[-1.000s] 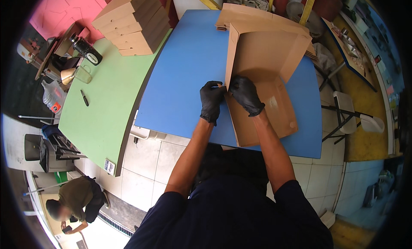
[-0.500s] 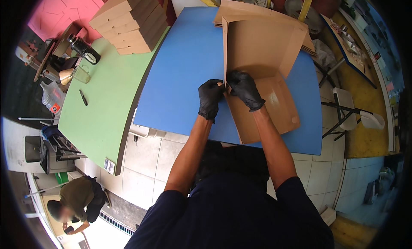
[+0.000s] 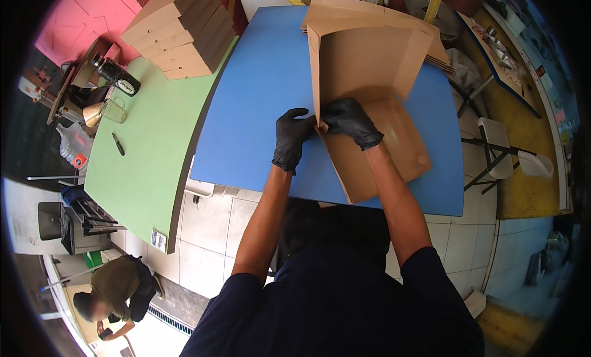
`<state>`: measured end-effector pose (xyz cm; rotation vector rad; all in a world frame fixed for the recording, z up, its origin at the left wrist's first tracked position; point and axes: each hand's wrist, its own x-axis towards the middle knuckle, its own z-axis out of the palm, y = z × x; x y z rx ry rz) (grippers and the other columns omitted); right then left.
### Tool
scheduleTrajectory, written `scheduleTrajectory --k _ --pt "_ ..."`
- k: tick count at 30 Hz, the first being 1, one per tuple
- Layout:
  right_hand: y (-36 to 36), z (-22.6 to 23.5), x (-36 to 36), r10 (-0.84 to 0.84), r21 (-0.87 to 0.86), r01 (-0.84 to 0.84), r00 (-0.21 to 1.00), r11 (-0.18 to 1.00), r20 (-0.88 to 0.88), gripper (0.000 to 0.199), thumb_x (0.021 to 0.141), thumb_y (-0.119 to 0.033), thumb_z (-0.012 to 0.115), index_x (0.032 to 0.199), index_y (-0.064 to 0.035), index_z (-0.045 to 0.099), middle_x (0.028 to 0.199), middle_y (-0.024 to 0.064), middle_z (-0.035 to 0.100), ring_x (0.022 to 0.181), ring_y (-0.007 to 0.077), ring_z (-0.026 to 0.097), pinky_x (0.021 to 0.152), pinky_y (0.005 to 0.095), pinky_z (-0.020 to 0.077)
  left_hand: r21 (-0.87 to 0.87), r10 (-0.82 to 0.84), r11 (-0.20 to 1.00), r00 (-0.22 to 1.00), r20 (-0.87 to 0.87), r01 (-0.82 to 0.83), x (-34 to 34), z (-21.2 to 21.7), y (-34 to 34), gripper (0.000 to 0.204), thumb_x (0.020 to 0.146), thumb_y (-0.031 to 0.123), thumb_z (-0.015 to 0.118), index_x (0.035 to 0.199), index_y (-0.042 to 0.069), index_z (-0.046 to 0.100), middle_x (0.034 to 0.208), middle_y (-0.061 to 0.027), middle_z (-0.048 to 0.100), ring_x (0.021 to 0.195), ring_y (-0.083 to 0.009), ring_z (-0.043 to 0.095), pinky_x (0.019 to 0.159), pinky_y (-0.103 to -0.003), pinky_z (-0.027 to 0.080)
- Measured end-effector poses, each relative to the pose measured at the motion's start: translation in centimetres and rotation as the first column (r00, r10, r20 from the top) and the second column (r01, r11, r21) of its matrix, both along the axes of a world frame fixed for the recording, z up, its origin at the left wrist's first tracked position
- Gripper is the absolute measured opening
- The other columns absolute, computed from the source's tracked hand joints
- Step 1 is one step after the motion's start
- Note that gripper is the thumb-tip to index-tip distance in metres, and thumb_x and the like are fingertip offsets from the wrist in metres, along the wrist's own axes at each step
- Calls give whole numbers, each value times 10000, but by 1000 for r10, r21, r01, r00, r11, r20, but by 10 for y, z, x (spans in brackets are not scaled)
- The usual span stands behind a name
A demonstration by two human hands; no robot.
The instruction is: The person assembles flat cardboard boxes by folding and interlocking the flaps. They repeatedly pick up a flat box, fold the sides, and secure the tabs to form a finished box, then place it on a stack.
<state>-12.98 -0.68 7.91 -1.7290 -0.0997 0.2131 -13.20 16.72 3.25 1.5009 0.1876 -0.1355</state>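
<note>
A brown cardboard box [image 3: 385,135] stands with its lid [image 3: 372,58] raised, at the near right part of the blue table. My right hand [image 3: 352,122], in a black glove, reaches inside at the left hinge corner, its fingers closed on the cardboard there. My left hand [image 3: 292,136], gloved alike, is outside that same corner. Its fingertips meet the box edge, while one finger sticks out apart from the others. The lid's left side flap [image 3: 314,80] stands upright above both hands. My right fingertips are partly hidden by the glove and the cardboard.
Flat cardboard blanks [image 3: 345,11] lie behind the box on the blue table [image 3: 246,111]. On the green table [image 3: 144,129] are stacked folded boxes [image 3: 184,40], a black bottle [image 3: 117,75], a glass mug [image 3: 114,111] and a pen [image 3: 118,144]. Another person [image 3: 120,289] bends at lower left.
My left hand has shifted slightly left and loosened, one finger lifting off the corner. My right hand stays at the hinge corner, turned a little, and the box appears slightly further left.
</note>
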Motion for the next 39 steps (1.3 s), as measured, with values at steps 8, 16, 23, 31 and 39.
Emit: scheduleTrajectory --k 8,16,23,31,39 --pt "9 -19 6 -72 67 73 997 995 -24 97 845 -92 745 835 5 740 769 66 717 699 109 672 625 292 555 60 73 995 995 63 -77 -3 -1 -3 408 855 70 766 1213 -92 653 830 -138 738 706 -161 690 625 -280 540" --pt "13 -29 0 -124 181 138 988 974 -90 102 843 -83 731 872 8 767 784 90 741 710 148 694 657 304 538 317 -4 945 970 242 -75 -12 18 6 451 861 114 739 1243 -104 638 791 -169 758 735 -203 738 669 -321 567" --pt "26 -35 10 68 -556 197 905 808 420 180 889 -229 669 891 -80 772 895 185 744 792 350 718 760 434 549 589 -236 807 937 257 42 -24 45 0 769 869 189 751 1494 -107 412 1036 -241 755 989 -353 747 857 -435 578" --pt "-102 25 -39 -503 -563 690 721 454 477 332 908 -342 766 853 -18 716 721 144 694 637 285 670 653 424 514 545 -316 836 867 386 62 -6 56 4 635 839 122 739 1426 -3 530 1189 -221 717 1107 -366 700 899 -451 559" --pt "-173 28 -3 -294 -313 448 852 837 433 232 948 -180 688 1066 17 722 877 129 759 773 198 723 705 316 561 735 -541 678 693 477 24 31 55 48 302 869 20 620 1167 15 668 1052 -257 718 977 -450 688 825 -451 565"
